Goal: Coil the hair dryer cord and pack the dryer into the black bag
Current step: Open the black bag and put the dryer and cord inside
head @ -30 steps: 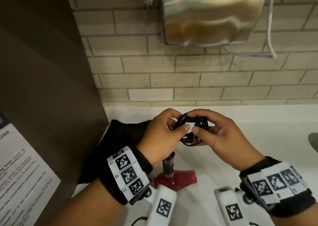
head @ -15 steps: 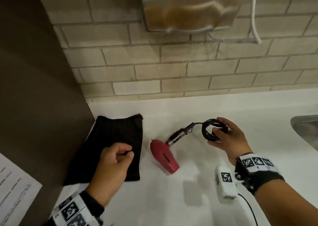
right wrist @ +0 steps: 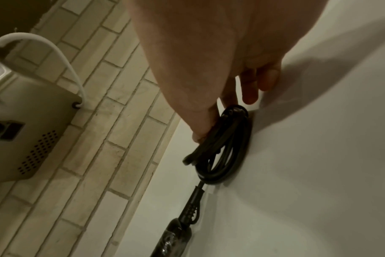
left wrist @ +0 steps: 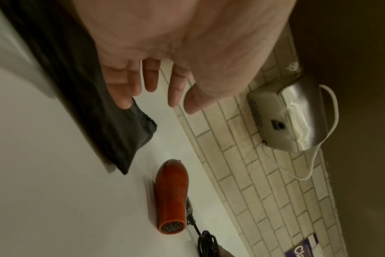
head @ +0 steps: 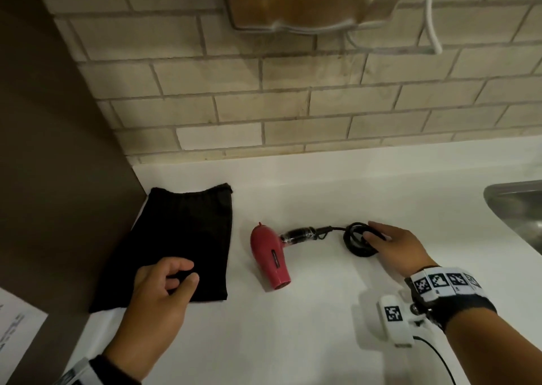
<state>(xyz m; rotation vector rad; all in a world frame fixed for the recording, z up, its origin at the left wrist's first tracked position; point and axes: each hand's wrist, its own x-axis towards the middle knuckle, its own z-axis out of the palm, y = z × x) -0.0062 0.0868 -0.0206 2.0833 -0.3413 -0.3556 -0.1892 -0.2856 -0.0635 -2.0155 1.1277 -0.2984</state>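
Observation:
A small red hair dryer [head: 269, 255] [left wrist: 170, 194] lies on the white counter [head: 293, 340], its black handle [head: 299, 235] pointing right. Its black cord is wound into a small coil [head: 356, 249] [right wrist: 226, 151] lying on the counter right of the handle. My right hand [head: 371, 233] [right wrist: 224, 116] holds this coil, thumb pressed on the loops and fingers behind them. The black bag [head: 181, 229] [left wrist: 112, 132] lies flat at the left against the partition. My left hand [head: 187, 273] [left wrist: 180, 106] hovers over the bag's near right corner, fingers relaxed and holding nothing.
A steel hand dryer [head: 308, 0] with a white cable [head: 431, 18] hangs on the brick wall above. A brown partition [head: 58, 150] bounds the counter at the left, with a paper notice [head: 17, 326] on it. A metal sink [head: 519, 208] is at the right edge.
My left hand let go of the coil and moved left over the bag. My right hand carried the coil to the right and lowered it onto the counter; the dryer's handle now points right.

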